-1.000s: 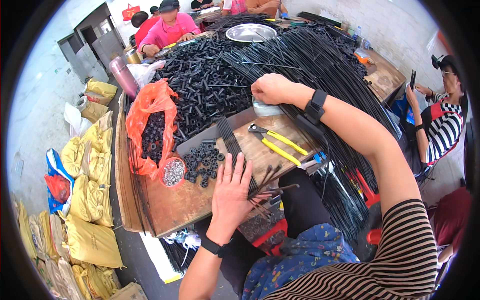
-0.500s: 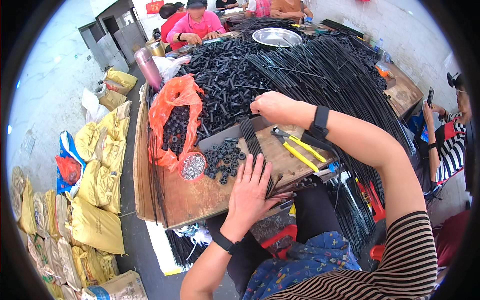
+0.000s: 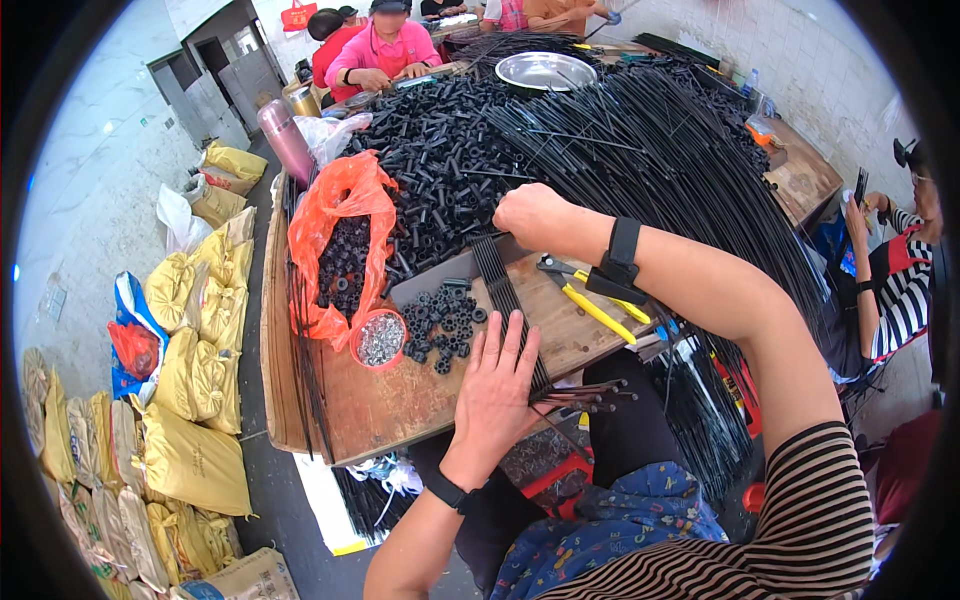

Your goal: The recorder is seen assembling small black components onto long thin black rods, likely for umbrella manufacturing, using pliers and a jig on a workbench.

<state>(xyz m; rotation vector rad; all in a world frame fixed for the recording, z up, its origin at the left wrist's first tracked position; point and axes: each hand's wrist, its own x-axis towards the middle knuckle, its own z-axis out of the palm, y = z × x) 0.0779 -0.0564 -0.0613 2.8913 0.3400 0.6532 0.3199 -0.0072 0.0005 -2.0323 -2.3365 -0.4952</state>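
My left hand [image 3: 495,385] lies with straight fingers over a row of thin black rods [image 3: 495,275] placed side by side. The thumb is hidden underneath. Rod ends [image 3: 590,397] stick out beside this hand at the near table edge. My right hand [image 3: 535,215] is closed like a fist at the far ends of the row, by a heap of short black tubes [image 3: 450,160]. Its fingertips are turned away, so what they grip is hidden. Yellow-handled pliers [image 3: 595,310] lie to the right of the row, below my right wrist.
Black ring-shaped parts [image 3: 440,325] and a red-rimmed tub of small shiny pieces [image 3: 380,340] sit left of the rods. An orange bag [image 3: 345,190], pink flask [image 3: 286,140], metal dish [image 3: 545,70] and long rod pile [image 3: 660,150] cover the table. People work opposite and at right.
The view has shifted slightly, so the table appears a little further left. My right hand remains closed at the far rod ends, and my left hand still lies on the row.
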